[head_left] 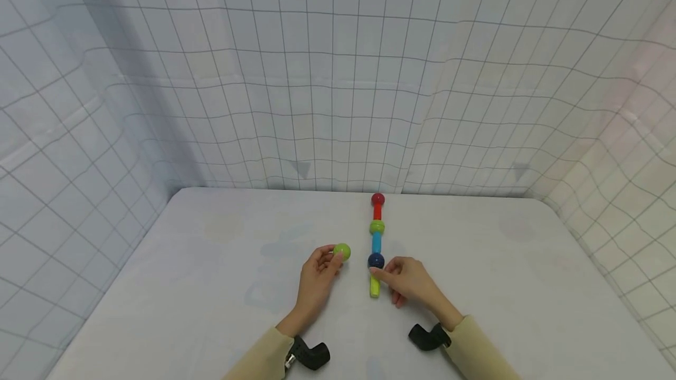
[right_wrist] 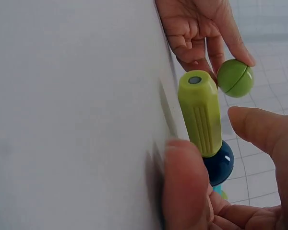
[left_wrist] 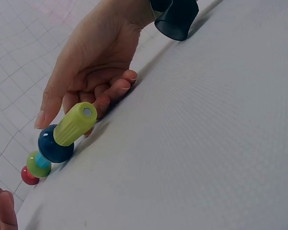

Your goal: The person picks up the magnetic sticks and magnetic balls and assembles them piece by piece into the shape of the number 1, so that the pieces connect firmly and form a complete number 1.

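Observation:
A light green ball [head_left: 342, 251] with a seam around it is pinched between the thumb and finger of my left hand [head_left: 315, 283], left of a straight chain on the table. The chain's near part is a yellow-green ribbed rod [right_wrist: 200, 115] with a grey disc in its end, joined to a dark blue ball [left_wrist: 55, 144]. Over that joint lies the thumb of my right hand [head_left: 411, 280]; the right wrist view shows a gap between thumb and rod. Its other fingers curl loosely beside the rod and ball, and whether they touch is unclear.
Beyond the dark blue ball, the chain continues with a light blue rod [head_left: 377, 243], a green ball [head_left: 377, 227], a red rod [head_left: 377, 211] and a red ball [head_left: 377, 199]. Under it is a white table [head_left: 211, 239]; a gridded white curtain [head_left: 338, 75] hangs behind and at both sides.

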The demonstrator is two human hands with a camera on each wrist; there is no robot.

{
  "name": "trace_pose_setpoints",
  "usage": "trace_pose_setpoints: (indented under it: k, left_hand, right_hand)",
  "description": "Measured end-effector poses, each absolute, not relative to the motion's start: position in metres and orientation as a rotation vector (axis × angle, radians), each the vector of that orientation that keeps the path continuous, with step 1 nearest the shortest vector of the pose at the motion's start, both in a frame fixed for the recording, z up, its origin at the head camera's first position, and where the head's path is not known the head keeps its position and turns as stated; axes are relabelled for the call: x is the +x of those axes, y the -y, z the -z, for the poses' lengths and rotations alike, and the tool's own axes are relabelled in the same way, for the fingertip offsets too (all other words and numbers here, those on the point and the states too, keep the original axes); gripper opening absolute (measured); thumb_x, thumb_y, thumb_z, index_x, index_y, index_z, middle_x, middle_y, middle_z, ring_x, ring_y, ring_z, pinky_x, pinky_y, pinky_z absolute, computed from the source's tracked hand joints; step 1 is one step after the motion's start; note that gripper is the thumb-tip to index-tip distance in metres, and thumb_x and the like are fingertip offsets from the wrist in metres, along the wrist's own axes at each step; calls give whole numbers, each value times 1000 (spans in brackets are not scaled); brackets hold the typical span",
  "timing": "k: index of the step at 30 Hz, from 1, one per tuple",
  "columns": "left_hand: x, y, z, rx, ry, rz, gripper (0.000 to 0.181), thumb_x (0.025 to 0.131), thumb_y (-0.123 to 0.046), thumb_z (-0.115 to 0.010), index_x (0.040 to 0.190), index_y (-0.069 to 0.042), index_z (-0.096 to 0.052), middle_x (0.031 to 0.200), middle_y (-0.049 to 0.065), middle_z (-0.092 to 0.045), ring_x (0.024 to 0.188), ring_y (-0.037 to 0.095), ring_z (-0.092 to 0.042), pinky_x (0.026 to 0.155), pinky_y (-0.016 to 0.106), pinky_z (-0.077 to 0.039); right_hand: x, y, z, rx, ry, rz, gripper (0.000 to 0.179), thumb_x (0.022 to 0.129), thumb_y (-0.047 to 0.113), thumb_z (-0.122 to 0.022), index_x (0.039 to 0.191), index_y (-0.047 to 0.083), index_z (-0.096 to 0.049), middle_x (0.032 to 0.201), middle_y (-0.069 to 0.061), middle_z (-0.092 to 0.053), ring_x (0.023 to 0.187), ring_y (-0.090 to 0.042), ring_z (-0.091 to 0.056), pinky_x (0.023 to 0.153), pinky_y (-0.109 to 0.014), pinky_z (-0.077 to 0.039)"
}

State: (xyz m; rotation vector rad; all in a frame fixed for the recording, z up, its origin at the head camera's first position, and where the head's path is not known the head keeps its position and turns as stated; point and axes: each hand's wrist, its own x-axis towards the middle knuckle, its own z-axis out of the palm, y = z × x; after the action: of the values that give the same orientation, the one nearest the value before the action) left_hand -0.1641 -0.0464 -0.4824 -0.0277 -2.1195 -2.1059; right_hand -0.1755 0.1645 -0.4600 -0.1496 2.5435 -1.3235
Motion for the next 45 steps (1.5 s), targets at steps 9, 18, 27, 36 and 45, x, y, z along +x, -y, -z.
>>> trace_pose_setpoints:
  k: [9,18,27,36,45]
  left_hand:
    - [-163,46,481,-36,2102,2133,35,92,-20,-65,116,4,-57,102,12,-62,87,23,-63,71,25,-50]
    - [-158,48,476,3,2156,2155,37,90,-17,-68,118,5,-56,106,14,-62,90,21,-62,75,24,-50]
    - [-135,44,446,9,2243,2154,32,86,-9,-70,111,6,-58,99,13,-65,86,19,-62,71,21,-47]
    - [-126,40,451,-169,2314,2077,37,82,-3,-73,112,10,-54,100,15,-62,88,27,-64,73,23,-51]
    - [-131,36,484,-325,2449,1913,31,81,-18,-78,103,-3,-63,94,3,-62,79,13,-62,67,23,-52]
  right_hand:
    - [-170,-161,462,-204,-2460,1342,48,85,52,-64,72,6,-61,51,-2,-55,36,-12,-53,38,-27,-45]
    - [-171,-160,464,-193,-2430,1356,46,87,50,-63,71,7,-62,50,0,-54,35,-10,-50,37,-23,-42]
    - [-172,-160,466,-212,-2430,1384,46,88,50,-61,71,7,-59,50,0,-52,36,-10,-50,37,-22,-41]
    - [-172,-159,467,-178,-2445,1430,45,88,49,-63,72,7,-57,49,0,-50,34,-10,-49,36,-22,-40]
    - [-171,-158,467,-178,-2443,1473,44,88,47,-63,71,6,-57,48,1,-49,33,-9,-48,35,-22,-39]
